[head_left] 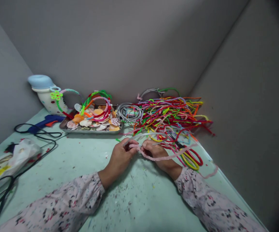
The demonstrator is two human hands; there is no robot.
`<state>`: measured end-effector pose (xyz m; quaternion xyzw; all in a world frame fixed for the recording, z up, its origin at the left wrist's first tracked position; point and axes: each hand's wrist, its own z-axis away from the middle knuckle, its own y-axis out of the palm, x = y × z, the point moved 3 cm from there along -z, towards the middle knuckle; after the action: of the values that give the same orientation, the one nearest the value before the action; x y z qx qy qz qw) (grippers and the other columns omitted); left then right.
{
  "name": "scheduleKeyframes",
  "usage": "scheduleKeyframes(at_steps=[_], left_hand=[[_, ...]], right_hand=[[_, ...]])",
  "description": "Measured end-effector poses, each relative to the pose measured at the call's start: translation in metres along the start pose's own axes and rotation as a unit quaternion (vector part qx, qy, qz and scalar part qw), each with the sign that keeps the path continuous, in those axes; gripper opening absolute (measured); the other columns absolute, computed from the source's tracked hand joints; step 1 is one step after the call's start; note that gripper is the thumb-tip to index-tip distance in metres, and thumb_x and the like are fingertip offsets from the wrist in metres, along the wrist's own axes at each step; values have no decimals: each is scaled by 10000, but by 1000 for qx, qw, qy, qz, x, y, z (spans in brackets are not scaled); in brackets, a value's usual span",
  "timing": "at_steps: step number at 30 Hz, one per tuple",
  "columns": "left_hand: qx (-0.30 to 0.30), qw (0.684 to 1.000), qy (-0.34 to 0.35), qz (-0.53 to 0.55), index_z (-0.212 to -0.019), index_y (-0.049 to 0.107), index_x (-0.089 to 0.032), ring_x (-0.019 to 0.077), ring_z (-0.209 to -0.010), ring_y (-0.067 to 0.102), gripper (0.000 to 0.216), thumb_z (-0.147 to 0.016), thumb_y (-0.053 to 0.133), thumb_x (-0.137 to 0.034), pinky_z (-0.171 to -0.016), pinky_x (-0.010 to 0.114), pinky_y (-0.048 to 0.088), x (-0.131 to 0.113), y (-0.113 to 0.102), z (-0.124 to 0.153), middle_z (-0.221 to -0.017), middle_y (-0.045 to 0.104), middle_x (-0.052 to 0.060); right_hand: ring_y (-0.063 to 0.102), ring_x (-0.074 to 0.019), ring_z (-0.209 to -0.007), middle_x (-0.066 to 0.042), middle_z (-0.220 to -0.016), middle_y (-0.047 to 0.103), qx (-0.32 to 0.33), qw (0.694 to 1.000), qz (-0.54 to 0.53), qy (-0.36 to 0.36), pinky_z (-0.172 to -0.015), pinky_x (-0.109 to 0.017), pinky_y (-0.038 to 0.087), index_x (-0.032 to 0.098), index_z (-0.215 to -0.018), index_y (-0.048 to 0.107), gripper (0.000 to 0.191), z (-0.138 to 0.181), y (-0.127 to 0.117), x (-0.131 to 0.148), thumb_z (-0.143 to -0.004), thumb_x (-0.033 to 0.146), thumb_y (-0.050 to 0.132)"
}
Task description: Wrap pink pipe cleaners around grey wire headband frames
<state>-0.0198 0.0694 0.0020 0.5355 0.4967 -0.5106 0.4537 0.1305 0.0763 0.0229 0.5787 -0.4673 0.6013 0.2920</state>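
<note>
Fingers (147, 146) closed: left hand (120, 155), right hand (159, 154) pinch pink pipe cleaner (170, 157), grey hoop (153, 133); gentle, even pull toward three o'clock advisable.

Lt pink craft stem (163, 158), grey loop (151, 133), pale floral sleeves (202, 193), dk-specked mint-grn tabletop (134, 193), multicol pile (168, 112), blue glue gun (41, 124)

The 2 pale, red-and-dark-flecked sleeves (64, 199) end in gathered cuffs (99, 183).
</note>
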Motion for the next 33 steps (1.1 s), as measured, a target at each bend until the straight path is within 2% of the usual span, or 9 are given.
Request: scheduleKeyframes(at_steps=[9,16,21,28,33], left_hand=[[14,1000,7,2,-863,628,-149,106,-665,576,140,-744,648,-219,-598,217,427,-2,-1,0,-740,648,0],[26,999,-6,28,-902,611,-158,109,-682,587,192,-723,663,-206,-599,213,438,0,2,0,-787,653,4],[29,999,2,25,-862,618,-153,115,-677,579,148,-733,648,-220,-602,222,439,1,2,-1,-778,648,13],[39,999,-5,24,-844,638,-140,116,-660,555,166,-710,659,-236,-602,223,426,2,1,-2,-739,628,11],[41,999,0,21,-838,646,-143,119,-679,561,151,-717,657,-231,-619,222,434,-2,1,-1,-750,632,13]], right_hand=[[430,-126,-593,1,-650,480,-23,995,-79,59,-551,-259,354,181,-657,521,231,2,2,-3,-845,298,453],[430,-119,-575,6,-644,490,-33,992,-95,69,-546,-253,350,175,-669,537,214,1,2,-8,-840,282,464],[432,-119,-573,7,-636,489,-39,992,-95,72,-539,-250,349,179,-650,543,207,1,1,-8,-826,267,478],[393,-107,-516,19,-579,465,-19,990,-120,66,-491,-247,308,176,-635,525,236,-3,1,-19,-804,341,514],[412,-117,-549,11,-608,480,-23,991,-110,67,-525,-256,330,178,-639,522,229,-3,1,-14,-796,346,523]])
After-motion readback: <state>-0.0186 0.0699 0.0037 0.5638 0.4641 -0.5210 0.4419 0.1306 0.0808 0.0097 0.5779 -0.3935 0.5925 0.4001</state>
